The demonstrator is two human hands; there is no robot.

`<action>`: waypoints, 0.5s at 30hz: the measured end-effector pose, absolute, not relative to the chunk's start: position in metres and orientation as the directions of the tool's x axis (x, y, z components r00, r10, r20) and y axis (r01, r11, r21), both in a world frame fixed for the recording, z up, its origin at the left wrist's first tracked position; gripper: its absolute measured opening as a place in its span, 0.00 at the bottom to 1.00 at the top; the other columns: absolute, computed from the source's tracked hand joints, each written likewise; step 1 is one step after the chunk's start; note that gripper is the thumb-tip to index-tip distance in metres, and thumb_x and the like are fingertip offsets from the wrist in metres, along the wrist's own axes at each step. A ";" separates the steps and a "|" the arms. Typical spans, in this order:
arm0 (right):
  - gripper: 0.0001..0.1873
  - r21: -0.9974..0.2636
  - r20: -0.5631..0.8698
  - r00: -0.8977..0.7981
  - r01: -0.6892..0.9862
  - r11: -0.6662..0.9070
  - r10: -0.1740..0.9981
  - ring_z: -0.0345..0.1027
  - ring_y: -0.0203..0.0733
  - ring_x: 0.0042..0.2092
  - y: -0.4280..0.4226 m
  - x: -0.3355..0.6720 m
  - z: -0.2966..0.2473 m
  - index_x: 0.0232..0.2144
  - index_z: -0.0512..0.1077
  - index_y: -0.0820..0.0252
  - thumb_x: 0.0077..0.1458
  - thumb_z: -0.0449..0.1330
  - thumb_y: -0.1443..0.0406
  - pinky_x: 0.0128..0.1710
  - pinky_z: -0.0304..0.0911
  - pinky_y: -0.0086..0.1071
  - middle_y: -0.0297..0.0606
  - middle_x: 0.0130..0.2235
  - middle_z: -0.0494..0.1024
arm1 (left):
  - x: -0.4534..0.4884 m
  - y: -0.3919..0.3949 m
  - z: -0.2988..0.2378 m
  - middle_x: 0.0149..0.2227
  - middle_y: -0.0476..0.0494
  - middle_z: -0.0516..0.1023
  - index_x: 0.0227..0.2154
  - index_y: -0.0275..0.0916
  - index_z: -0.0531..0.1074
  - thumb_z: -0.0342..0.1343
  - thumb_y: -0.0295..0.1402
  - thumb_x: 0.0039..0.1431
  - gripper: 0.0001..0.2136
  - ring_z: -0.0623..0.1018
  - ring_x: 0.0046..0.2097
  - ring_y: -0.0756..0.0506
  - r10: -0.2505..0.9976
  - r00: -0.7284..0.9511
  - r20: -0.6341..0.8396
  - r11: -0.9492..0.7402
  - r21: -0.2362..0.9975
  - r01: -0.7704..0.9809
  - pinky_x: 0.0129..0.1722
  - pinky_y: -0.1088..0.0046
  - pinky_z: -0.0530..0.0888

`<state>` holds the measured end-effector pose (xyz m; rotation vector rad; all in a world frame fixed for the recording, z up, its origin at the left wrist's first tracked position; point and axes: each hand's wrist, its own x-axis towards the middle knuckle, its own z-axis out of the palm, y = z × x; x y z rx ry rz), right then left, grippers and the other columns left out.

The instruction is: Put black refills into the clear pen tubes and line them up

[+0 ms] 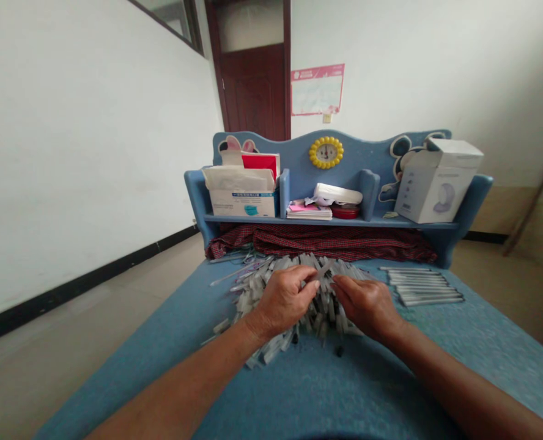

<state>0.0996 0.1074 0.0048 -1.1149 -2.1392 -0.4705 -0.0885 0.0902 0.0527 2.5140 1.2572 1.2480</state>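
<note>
A heap of several clear plastic tubes (257, 287) lies in the middle of the blue desk (326, 379). My left hand (283, 299) rests on the heap, its fingers pinched on one clear tube (321, 272) that sticks up and to the right. My right hand (365, 304) lies on the right side of the heap with its fingers curled, the fingertips touching the same tube's lower end. To the right, several finished tubes (425, 286) lie side by side in a neat row.
A blue shelf (299, 177) stands at the back with a mask box (243, 194), booklets (309, 212), a yellow clock (326, 152) and a white carton (436, 180). Checked red cloth (326, 241) lies under it. A small black cap (339, 351) sits near my wrists.
</note>
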 end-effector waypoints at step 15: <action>0.15 -0.879 0.422 0.333 -0.078 0.471 0.843 0.59 0.30 0.14 0.111 0.160 0.056 0.21 0.68 0.62 0.50 0.61 0.56 0.13 0.52 0.24 0.32 0.17 0.71 | -0.099 0.090 0.067 0.31 0.43 0.77 0.33 0.36 0.74 0.50 0.28 0.57 0.08 0.76 0.35 0.46 0.695 0.443 0.567 -0.656 0.247 0.713 0.35 0.74 0.69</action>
